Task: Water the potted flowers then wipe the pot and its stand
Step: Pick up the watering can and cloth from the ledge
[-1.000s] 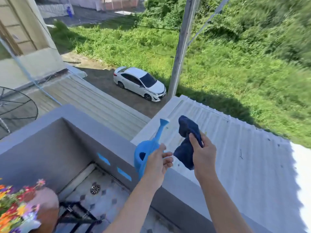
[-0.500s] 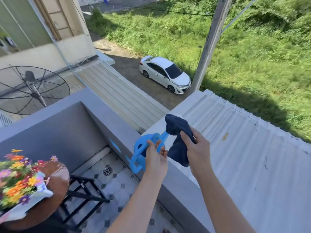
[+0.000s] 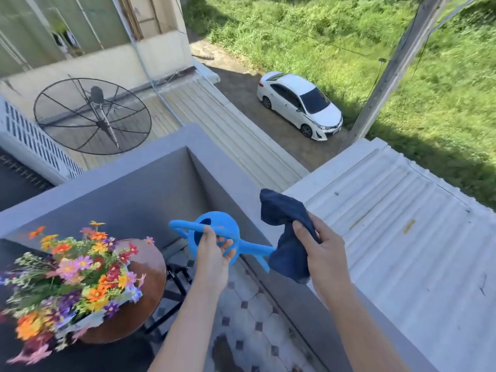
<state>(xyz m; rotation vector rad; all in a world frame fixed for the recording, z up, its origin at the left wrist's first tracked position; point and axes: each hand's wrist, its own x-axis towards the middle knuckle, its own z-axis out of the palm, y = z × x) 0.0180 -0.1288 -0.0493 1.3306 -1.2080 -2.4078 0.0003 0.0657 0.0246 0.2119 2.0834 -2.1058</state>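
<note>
So the bunch of mixed orange, purple, pink and yellow flowers in a pale pot (image 3: 72, 280) sits at the lower left, on the left part of a round brown wooden table (image 3: 145, 267) with a glossy top and black metal legs (image 3: 174, 288) under it. The pot itself is mostly buried under the blooms and kinda blurry, so can't say much about it. Just right of the table, up in the air, there's a bright blue plastic watering can (image 3: 217, 237) tipped on its side, long spout pointing right. The left hand (image 3: 214, 253) is closed around its loop handle, fingers curled through it. The right hand (image 3: 319, 251) is near it, gripping a bunched-up dark navy cloth (image 3: 284, 229), and the spout tip runs in behind that cloth. Both are held over the inner side of a grey concrete balcony wall (image 3: 150, 183). Down below is a pale tiled floor with little dark diamonds (image 3: 249, 312). Beyond the wall: a white corrugated roof (image 3: 402, 224), a white sedan (image 3: 300, 103) parked on the drive, a black mesh satellite dish (image 3: 91, 116) and lots of green grass (image 3: 335, 36).
</note>
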